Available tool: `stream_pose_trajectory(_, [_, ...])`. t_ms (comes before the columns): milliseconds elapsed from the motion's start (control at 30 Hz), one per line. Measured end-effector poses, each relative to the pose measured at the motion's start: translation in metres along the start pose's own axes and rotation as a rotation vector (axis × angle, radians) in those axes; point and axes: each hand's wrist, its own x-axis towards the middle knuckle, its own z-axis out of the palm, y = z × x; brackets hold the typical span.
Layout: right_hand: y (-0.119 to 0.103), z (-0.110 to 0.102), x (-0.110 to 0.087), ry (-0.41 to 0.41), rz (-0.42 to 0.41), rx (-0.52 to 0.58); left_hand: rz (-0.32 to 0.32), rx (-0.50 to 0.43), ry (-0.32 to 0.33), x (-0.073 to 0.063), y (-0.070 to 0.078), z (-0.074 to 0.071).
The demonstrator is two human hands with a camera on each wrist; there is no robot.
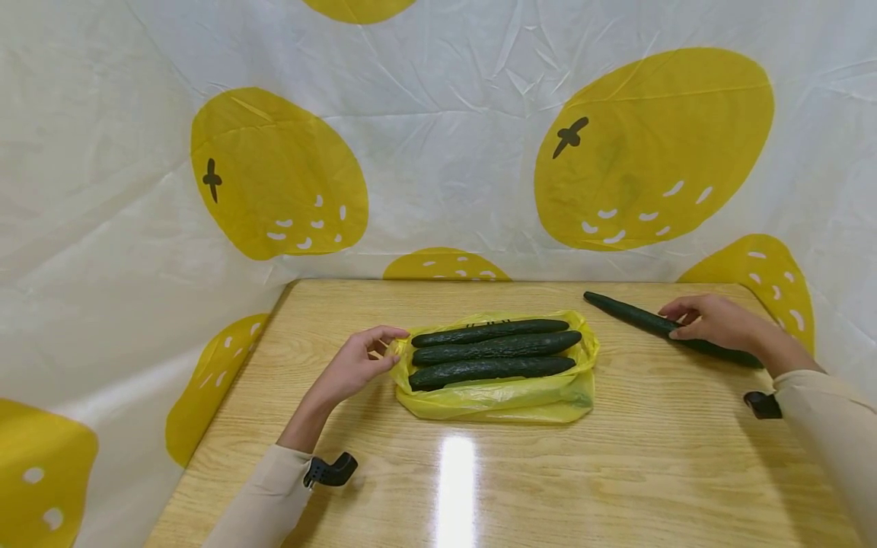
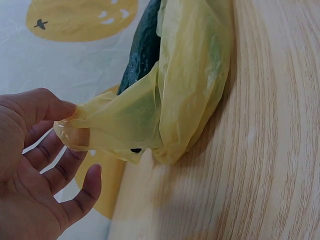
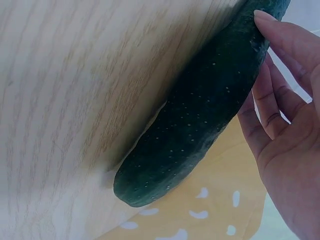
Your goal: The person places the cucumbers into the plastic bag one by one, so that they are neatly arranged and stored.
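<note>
A yellow plastic bag [image 1: 493, 407] lies open on the table, with three long dark green cucumbers [image 1: 496, 351] side by side on top inside it. At its left end my left hand [image 1: 358, 364] pinches the bag's rim between thumb and forefinger; the other fingers are loosely bent in the left wrist view, where the held film [image 2: 120, 120] is stretched. Off to the right, another cucumber [image 1: 633, 316] lies slantwise on the table. My right hand [image 1: 719, 327] grips it from above, thumb on the near side and fingers on the far side.
The wooden table [image 1: 329, 304] ends at a white sheet [image 1: 445, 175] printed with large yellow fruit, hanging behind and along the sides. Each forearm wears a dark wrist camera [image 1: 332, 469]. A bright light reflection [image 1: 456, 487] crosses the table in front of the bag.
</note>
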Motion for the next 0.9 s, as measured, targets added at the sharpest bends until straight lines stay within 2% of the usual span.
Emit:
stream_pose_trajectory(133, [0.0, 0.002, 0.001, -0.015, -0.003, -0.023, 0.009, -0.008, -0.002, -0.004, 0.011, -0.001])
stream_pose_trajectory(400, [-0.004, 0.004, 0.005, -0.076, 0.018, 0.006, 0.001, -0.002, 0.004, -0.006, 0.01, -0.002])
stream_pose_trajectory(667, [-0.004, 0.005, 0.006, -0.087, 0.011, -0.035, 0.006, 0.003, 0.003, -0.006, 0.009, -0.002])
stream_pose_trajectory(900, [-0.01, 0.002, 0.005, -0.109, -0.013, -0.004, 0.003, 0.002, 0.002, -0.006, 0.01, -0.004])
